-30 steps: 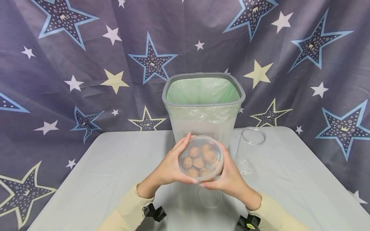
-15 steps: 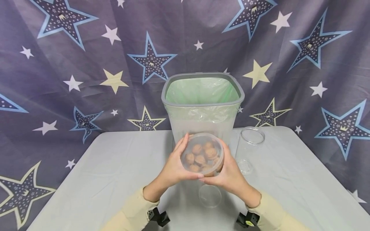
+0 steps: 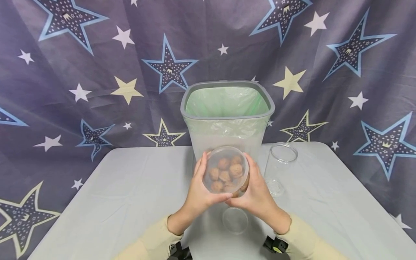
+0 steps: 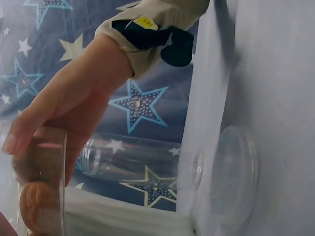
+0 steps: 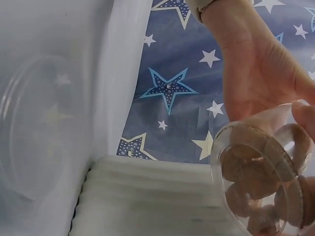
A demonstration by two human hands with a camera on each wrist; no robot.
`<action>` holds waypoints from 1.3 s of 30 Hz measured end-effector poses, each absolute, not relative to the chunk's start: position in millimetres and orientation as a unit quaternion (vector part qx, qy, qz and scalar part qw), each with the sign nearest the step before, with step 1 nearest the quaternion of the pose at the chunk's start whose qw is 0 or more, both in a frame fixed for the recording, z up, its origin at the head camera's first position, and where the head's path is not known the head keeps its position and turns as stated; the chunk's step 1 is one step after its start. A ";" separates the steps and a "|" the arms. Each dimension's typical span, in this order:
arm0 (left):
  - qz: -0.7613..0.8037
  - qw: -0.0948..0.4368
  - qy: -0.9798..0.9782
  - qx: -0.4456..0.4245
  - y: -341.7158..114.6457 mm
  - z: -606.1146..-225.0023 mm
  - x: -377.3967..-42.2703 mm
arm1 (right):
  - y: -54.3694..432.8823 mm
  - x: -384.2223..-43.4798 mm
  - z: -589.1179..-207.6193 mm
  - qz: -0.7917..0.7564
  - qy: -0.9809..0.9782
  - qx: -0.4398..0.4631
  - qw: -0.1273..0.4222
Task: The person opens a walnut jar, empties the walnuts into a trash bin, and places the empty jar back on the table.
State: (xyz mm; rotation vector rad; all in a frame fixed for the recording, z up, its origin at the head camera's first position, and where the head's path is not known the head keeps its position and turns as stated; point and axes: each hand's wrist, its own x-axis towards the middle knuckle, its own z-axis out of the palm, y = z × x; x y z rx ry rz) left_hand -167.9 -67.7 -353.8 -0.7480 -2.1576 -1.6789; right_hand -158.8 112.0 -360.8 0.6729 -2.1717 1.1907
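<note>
A round clear plastic container of walnuts [image 3: 226, 170] is held in the air between both hands, its frosted round face towards the head camera. On its left side, the left hand [image 3: 199, 187] grips it with the thumb along the lower edge. The right hand [image 3: 258, 195] clasps the other side, and the thumbs nearly meet below. Walnuts [image 5: 256, 182] show through the clear wall in the right wrist view. Below the hands, a round clear lid [image 3: 235, 221] lies on the table. The fingers behind the container are partly hidden.
A waste bin [image 3: 227, 128] with a grey rim and green liner stands right behind the hands. To its right is a tall clear jar [image 3: 281, 169] without a cover. A pale cloth covers the table [image 3: 136, 195]; a starry curtain [image 3: 208, 21] hangs behind.
Both hands have raised the walnut container slightly, towards the bin. The left forearm has shifted a little to the right. The lid, jar and bin stay put.
</note>
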 end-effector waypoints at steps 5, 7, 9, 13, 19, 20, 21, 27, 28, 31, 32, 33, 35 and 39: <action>-0.613 0.163 -0.737 -0.235 -61.3 -360.8 -164.4 | 112.0 -161.5 -362.0 0.408 -0.819 0.260 0.309; -0.626 0.168 -0.728 -0.225 -58.3 -364.2 -162.8 | 112.1 -163.5 -363.3 0.391 -0.820 0.267 0.322; -0.639 0.168 -0.719 -0.214 -55.8 -368.2 -161.6 | 112.1 -164.9 -364.8 0.374 -0.820 0.274 0.336; -0.660 0.156 -0.705 -0.209 -54.0 -374.0 -161.1 | 113.3 -166.4 -367.2 0.361 -0.820 0.281 0.345; -0.693 0.114 -0.671 -0.237 -57.8 -379.8 -163.4 | 118.1 -167.3 -368.4 0.381 -0.819 0.283 0.322; -0.701 0.108 -0.662 -0.244 -59.0 -380.9 -164.2 | 118.9 -167.3 -368.5 0.388 -0.818 0.283 0.317; -0.709 0.102 -0.651 -0.251 -60.3 -381.9 -165.2 | 119.7 -167.3 -368.6 0.396 -0.817 0.282 0.309; -0.714 0.084 -0.617 -0.319 -72.8 -389.7 -174.0 | 125.2 -166.3 -368.8 0.441 -0.812 0.269 0.272; -0.708 0.085 -0.615 -0.336 -75.9 -390.8 -176.2 | 126.1 -165.9 -369.0 0.448 -0.812 0.265 0.264; -0.692 0.069 -0.605 -0.387 -85.4 -392.5 -183.2 | 129.0 -164.2 -369.7 0.464 -0.813 0.254 0.242; -0.685 0.062 -0.603 -0.404 -88.4 -392.4 -186.0 | 129.9 -163.6 -369.7 0.468 -0.814 0.252 0.236; -0.677 0.056 -0.602 -0.420 -91.2 -392.4 -188.9 | 131.0 -162.9 -369.9 0.469 -0.815 0.250 0.232; -0.658 0.042 -0.603 -0.450 -96.0 -392.0 -194.8 | 133.1 -162.3 -370.5 0.465 -0.818 0.251 0.225; -0.620 0.018 -0.606 -0.497 -102.7 -393.4 -205.6 | 136.9 -159.8 -373.6 0.466 -0.822 0.258 0.202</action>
